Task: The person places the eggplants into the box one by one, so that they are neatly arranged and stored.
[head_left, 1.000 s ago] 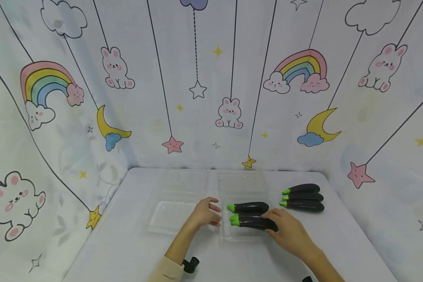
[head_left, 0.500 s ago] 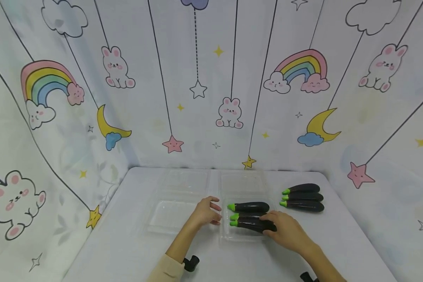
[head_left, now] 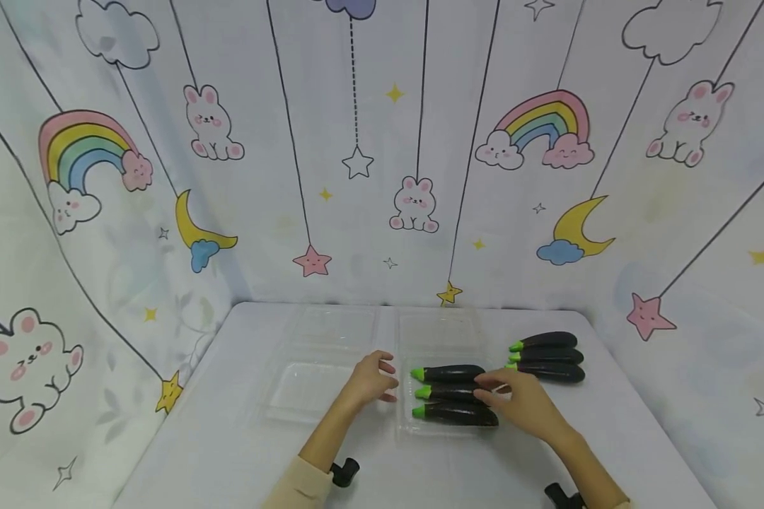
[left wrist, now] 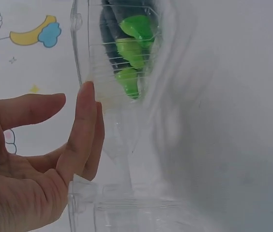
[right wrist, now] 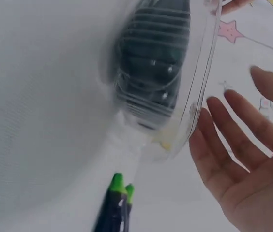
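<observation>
Three dark eggplants with green stems lie side by side in a clear plastic box: a rear eggplant, a middle eggplant and a front eggplant. At the box's left side is my left hand, its fingers spread and holding nothing. In the left wrist view its fingertips meet the clear wall beside the green stems. My right hand is over the box's right end, fingers extended and holding nothing; the right wrist view has them beside the clear rim.
Right of the box, three more eggplants lie in a row on the white table. A second clear box with its lid raised stands to the left. A patterned cloth hangs behind.
The right hand has let go of the front eggplant, which now lies nearer the box's front edge, apart from the middle one. The left hand has hardly moved.
</observation>
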Demonstrator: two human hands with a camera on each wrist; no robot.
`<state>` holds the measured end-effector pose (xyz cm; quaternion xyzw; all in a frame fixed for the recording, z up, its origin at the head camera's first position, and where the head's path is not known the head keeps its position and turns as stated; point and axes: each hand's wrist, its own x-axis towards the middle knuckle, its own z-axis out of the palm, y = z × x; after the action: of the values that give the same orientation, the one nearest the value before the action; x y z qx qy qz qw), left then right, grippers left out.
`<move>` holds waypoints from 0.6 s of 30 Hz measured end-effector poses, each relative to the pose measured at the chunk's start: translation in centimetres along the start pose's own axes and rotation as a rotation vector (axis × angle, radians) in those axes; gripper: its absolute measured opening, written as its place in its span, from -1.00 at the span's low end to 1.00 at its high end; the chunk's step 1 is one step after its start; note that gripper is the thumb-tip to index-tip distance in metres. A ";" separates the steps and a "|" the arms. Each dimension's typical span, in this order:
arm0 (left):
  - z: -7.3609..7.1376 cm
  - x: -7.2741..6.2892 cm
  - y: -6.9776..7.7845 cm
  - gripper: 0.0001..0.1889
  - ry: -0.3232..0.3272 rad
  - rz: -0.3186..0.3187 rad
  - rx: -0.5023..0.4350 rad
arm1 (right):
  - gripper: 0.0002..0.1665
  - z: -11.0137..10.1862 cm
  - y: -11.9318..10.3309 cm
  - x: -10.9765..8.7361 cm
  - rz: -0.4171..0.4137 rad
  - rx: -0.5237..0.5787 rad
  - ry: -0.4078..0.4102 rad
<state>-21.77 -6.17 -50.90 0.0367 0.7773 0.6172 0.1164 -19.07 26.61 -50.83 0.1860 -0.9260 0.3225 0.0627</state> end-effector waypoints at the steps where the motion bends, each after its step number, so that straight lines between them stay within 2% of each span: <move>1: -0.1 0.1 0.1 -0.36 0.002 0.003 0.012 | -0.63 -0.2 0.3 0.2 0.009 0.025 0.037; 5: -0.3 0.5 0.7 -0.39 -0.003 0.018 0.074 | -0.58 -1.1 1.5 0.9 0.056 0.108 0.155; 8: -0.5 1.0 1.1 -0.39 -0.011 0.023 0.116 | -0.49 -1.7 2.1 1.7 0.129 0.221 0.185; 13: -1.1 2.1 1.9 -0.38 -0.030 -0.002 0.103 | -0.20 -2.7 2.7 3.2 0.273 0.414 0.159; 18: -1.7 3.6 2.6 -0.33 -0.052 -0.057 0.007 | -0.03 -3.6 3.3 4.3 0.356 0.475 0.068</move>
<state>-25.90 -6.45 -48.56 0.0308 0.7770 0.6096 0.1538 -24.36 29.88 -48.91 0.0194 -0.8401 0.5420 -0.0091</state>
